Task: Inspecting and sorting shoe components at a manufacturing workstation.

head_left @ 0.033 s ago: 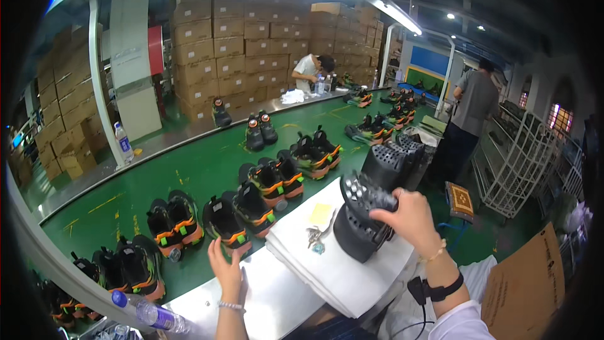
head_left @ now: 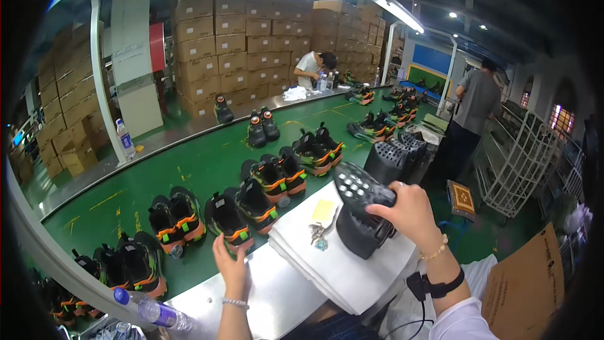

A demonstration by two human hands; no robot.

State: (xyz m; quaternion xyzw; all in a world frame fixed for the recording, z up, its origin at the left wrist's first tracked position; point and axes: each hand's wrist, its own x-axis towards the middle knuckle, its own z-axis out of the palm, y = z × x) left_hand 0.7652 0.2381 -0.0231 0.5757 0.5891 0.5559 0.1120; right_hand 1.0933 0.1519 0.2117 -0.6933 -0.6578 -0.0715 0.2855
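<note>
My right hand (head_left: 412,214) grips a black shoe (head_left: 362,192) turned sole-up, just above a second black shoe (head_left: 358,236). That one stands on a stack of white sheets (head_left: 340,271) on the white table. My left hand (head_left: 231,266) reaches forward with its fingers apart. Its fingertips are at the heel of a black-and-orange shoe (head_left: 228,219) on the near edge of the green conveyor belt (head_left: 201,164). A bunch of keys (head_left: 318,233) and a yellow note (head_left: 324,209) lie on the sheets between my hands.
Several pairs of black-and-orange shoes line the belt. A water bottle (head_left: 154,311) lies at the lower left. Black crates (head_left: 393,157), a white wire rack (head_left: 522,157) and a cardboard box (head_left: 525,289) stand to the right. One person (head_left: 475,107) stands by the rack, another (head_left: 311,66) works before stacked cartons.
</note>
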